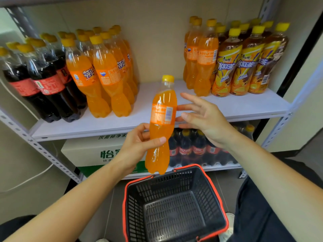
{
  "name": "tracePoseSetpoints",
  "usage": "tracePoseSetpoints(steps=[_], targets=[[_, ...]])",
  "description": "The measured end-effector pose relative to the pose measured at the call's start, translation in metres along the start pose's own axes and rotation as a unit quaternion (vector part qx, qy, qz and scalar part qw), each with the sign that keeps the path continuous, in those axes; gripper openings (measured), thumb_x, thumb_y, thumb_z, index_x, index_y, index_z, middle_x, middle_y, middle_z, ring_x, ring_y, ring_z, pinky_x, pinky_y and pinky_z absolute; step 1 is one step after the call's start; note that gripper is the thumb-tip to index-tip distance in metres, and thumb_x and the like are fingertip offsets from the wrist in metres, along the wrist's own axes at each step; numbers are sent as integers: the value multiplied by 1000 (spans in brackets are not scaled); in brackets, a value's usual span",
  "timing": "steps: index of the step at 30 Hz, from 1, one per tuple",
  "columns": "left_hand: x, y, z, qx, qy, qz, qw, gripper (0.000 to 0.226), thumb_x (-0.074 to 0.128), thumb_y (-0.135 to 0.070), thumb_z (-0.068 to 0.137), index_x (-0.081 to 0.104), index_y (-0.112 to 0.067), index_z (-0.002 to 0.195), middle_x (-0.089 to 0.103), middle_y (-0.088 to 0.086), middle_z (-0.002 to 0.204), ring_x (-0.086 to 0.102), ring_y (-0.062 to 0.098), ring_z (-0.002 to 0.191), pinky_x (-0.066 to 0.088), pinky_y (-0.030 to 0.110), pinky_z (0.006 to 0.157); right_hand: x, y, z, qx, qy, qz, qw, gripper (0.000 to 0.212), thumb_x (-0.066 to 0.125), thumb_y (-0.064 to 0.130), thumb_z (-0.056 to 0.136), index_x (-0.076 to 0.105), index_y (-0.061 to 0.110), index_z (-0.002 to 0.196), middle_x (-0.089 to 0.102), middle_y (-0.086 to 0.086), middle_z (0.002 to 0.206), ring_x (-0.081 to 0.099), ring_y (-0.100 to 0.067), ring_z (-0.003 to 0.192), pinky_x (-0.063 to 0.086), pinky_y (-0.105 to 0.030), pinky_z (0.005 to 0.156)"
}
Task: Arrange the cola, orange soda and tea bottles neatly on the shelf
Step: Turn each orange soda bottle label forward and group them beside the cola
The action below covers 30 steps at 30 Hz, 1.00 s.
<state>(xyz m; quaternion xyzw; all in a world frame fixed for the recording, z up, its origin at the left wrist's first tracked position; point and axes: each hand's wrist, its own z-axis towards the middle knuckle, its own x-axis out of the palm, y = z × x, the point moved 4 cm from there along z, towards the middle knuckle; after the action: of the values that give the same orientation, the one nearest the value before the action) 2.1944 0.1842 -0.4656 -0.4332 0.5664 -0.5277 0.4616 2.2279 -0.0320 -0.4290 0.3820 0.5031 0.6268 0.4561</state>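
Head view. The upper shelf (122,124) carries cola bottles (43,81) at its left end, with an orange soda group (104,75) beside them. After a bare middle stretch come more orange soda bottles (201,58), then tea bottles (244,67) at the right end. The left hand (138,142) has its grip closed round the waist of the held orange soda bottle (162,119), upright in front of the shelf's front edge. The right hand (204,117) is open, fingers spread beside the label; contact cannot be determined. A black basket (176,180) stands on the floor below. The lower shelf (218,166) holds a carton (90,151) and small cola bottles (192,149).
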Motion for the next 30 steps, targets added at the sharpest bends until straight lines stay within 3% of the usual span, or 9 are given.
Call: tracePoseSetpoints(steps=[3,7,9,11,14,18,24,27,30], targets=[[-2,-17,12,11,-21,-24,999,57,78,-35,72,61,-12,121,79,4,99,76,17,87,59,26,71,7,-7,-9,72,18,-8,997,38,65,8,97,61,17,134,75,-10,115,73,-29,106,62,-33,80],[-5,-29,25,-11,-55,-76,996,71,76,-46,74,60,-6,130,76,12,113,75,26,100,62,40,84,18,-11,-24,83,5,-17,996,28,69,7,93,69,12,120,76,-13,108,74,-29,100,62,-32,78],[-5,-31,30,-27,-65,-98,993,71,76,-49,73,62,-7,129,76,11,114,74,27,106,60,43,91,29,-17,-32,144,22,78,986,29,66,12,95,67,7,123,75,-18,112,74,-33,101,63,-34,78],[-4,-31,34,-42,-68,-118,990,67,76,-50,73,64,-11,126,77,10,114,74,25,106,61,38,86,40,-21,-41,226,45,206,951,39,65,21,94,64,3,129,72,-23,119,73,-36,107,63,-38,83],[1,-33,38,-59,-58,-145,986,59,77,-51,72,65,-15,118,79,8,107,77,19,96,61,30,72,47,-20,-48,228,63,268,934,46,68,23,89,63,2,129,71,-24,122,71,-35,113,62,-37,87],[7,-37,40,-60,-48,-175,982,52,76,-48,77,64,-16,115,80,7,100,77,21,93,62,33,72,44,-16,-50,106,-6,53,993,45,78,35,77,70,11,115,79,-12,101,77,-28,94,63,-32,77],[17,-40,35,-70,-39,-161,984,62,75,-50,75,62,-12,122,79,9,105,76,24,100,62,38,85,36,-8,-48,14,-94,-104,990,24,81,37,77,75,18,91,79,-3,79,77,-21,71,63,-29,64],[18,-43,31,-65,-34,-156,985,65,75,-50,74,62,-12,125,77,11,114,74,27,106,59,44,95,36,-7,-50,-1,-92,-128,987,24,86,36,73,76,24,91,79,3,81,76,-17,72,64,-34,66],[17,-45,29,-58,-31,-158,985,55,75,-45,80,63,-12,123,76,12,117,73,27,109,59,43,94,35,-8,-51,-6,-88,-159,983,22,87,22,78,76,21,97,78,2,84,75,-17,77,63,-36,66]])
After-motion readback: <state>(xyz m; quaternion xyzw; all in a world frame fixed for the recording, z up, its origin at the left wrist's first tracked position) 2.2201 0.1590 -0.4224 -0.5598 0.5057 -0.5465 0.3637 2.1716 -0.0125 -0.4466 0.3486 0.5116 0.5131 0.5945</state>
